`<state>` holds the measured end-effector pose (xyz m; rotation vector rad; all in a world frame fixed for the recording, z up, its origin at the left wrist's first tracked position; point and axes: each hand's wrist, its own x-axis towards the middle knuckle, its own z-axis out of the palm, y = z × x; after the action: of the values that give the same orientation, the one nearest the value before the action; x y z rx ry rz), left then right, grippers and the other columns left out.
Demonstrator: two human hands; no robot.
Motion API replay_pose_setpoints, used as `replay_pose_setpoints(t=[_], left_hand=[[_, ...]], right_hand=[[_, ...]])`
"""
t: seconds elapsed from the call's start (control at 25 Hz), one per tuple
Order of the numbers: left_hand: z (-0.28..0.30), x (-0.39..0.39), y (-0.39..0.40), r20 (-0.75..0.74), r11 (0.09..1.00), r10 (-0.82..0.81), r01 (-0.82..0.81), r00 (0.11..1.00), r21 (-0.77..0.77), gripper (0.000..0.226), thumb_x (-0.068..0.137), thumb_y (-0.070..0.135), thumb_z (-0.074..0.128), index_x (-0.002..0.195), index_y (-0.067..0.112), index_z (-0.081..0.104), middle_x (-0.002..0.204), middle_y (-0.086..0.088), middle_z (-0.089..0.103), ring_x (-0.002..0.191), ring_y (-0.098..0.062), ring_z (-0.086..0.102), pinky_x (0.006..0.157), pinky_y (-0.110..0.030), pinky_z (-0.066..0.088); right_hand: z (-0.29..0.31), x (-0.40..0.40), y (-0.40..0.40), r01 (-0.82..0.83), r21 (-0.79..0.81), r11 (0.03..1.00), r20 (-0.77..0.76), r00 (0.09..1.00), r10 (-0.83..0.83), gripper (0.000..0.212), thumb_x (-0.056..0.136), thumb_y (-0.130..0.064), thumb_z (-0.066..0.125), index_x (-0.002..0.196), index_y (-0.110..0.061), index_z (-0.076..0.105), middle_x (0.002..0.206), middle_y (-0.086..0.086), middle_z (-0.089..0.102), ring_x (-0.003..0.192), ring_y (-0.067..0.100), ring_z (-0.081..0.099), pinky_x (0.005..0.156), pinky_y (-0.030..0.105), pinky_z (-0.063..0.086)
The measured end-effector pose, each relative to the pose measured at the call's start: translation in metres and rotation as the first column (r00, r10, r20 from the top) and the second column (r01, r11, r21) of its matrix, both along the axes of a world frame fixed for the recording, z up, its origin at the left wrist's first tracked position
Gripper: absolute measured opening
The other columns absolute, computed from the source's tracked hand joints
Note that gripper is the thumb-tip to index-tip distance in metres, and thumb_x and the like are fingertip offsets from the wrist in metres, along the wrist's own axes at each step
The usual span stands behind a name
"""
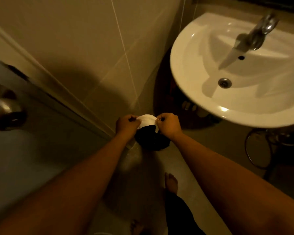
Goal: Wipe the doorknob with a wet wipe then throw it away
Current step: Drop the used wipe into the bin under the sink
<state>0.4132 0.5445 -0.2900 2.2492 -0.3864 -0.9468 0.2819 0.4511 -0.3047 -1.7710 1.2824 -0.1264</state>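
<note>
A white wet wipe [146,120] is stretched between my two hands in the middle of the view. My left hand [127,125] pinches its left edge and my right hand [168,124] pinches its right edge. Directly below the wipe sits a small bin lined with a black bag [151,141] on the floor. The metal doorknob [3,107] sticks out of the grey door [32,150] at the far left, well away from both hands.
A white washbasin [202,99] with a chrome tap [256,34] juts out at the upper right. Beige tiled wall [92,48] stands ahead. A round wire-framed object [258,148] sits low at right. My bare feet [171,183] stand on the floor below.
</note>
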Motion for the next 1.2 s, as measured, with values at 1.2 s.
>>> replay_pose_setpoints(t=[1.2], left_hand=[[-0.121, 0.015, -0.022, 0.009, 0.773, -0.579, 0.546, 0.815, 0.323, 0.04, 0.099, 0.02, 0.043, 0.135, 0.006, 0.053, 0.139, -0.02, 0.054, 0.125, -0.038, 0.053, 0.103, -0.045, 0.044]], right_hand=[[-0.082, 0.025, -0.011, -0.291, 0.099, 0.952, -0.28, 0.909, 0.307, 0.049, 0.093, -0.006, 0.046, 0.142, -0.007, 0.043, 0.143, 0.019, 0.05, 0.131, 0.038, 0.047, 0.106, 0.044, 0.042]])
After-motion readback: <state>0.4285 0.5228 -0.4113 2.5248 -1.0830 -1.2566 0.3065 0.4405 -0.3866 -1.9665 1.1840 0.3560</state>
